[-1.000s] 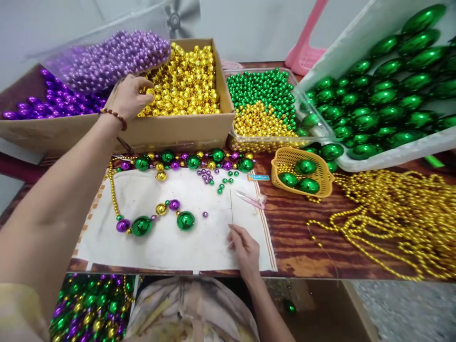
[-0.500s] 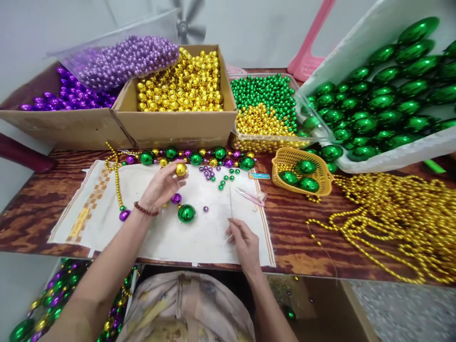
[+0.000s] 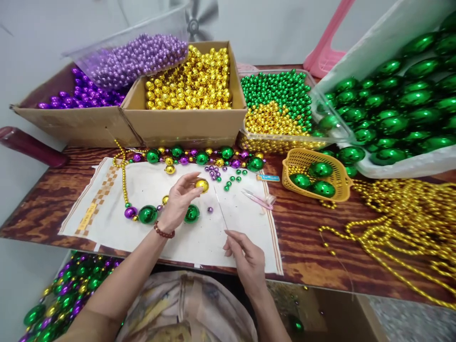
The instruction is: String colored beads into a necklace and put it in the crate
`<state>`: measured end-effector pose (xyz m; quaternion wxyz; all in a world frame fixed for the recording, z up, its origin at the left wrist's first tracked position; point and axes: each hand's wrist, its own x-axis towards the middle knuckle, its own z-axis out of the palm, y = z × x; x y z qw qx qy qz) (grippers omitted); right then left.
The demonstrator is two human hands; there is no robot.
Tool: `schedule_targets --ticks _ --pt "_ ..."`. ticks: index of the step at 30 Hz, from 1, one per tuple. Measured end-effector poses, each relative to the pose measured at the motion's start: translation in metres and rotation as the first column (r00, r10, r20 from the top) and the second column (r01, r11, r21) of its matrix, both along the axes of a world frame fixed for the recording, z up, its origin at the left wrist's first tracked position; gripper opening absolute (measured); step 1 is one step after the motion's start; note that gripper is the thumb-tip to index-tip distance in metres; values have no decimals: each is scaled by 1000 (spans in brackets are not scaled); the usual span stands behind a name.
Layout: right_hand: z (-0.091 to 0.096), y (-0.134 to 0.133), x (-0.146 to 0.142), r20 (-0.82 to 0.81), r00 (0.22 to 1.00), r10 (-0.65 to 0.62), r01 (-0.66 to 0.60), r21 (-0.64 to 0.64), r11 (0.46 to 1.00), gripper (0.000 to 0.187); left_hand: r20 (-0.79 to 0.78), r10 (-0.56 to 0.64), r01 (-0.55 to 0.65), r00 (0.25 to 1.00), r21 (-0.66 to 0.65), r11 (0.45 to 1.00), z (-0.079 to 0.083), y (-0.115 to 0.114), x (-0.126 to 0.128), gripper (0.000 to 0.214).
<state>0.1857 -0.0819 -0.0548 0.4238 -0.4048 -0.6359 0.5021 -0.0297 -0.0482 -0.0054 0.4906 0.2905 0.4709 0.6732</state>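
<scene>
My left hand (image 3: 178, 202) pinches a gold bead (image 3: 202, 185) above the white cloth (image 3: 149, 183). My right hand (image 3: 245, 254) grips the lower end of a long thin needle (image 3: 220, 211) that tilts up and left toward that bead. Under the left hand lies a partly strung strand with green balls (image 3: 147, 214), a purple bead (image 3: 130, 212) and small gold beads. A second green ball (image 3: 192, 213) sits just right of the left hand.
Behind the cloth stand cardboard boxes of purple (image 3: 76, 92) and gold beads (image 3: 188, 83), a clear tray of green and gold beads (image 3: 276, 102), a white bin of green balls (image 3: 395, 104), a yellow basket (image 3: 313, 178), pink scissors (image 3: 258, 199) and gold bead strands (image 3: 402, 223).
My left hand left the gold-bead box with a gold bead and brought it down over the cloth, close to the needle tip. The needle has tilted left toward it.
</scene>
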Motion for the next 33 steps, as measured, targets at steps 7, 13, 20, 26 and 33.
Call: schedule_targets --ticks 7,13,20,26,33 --pt "-13 -9 5 -32 999 -43 43 -15 999 19 -427 128 -57 895 175 983 4 -9 13 30" --pt "-18 -17 5 -31 999 -11 12 24 1000 19 -494 174 -89 852 190 978 1 -6 11 28" --pt "-26 -26 2 2 999 33 -33 78 996 22 -320 156 -125 934 113 986 6 1 12 22" --pt "-24 -30 -3 26 999 48 -49 74 996 23 -105 145 -144 984 24 989 3 8 8 22" --pt "-21 -28 -8 30 999 35 -36 29 999 22 -4 111 -111 994 -16 994 7 10 10 25"
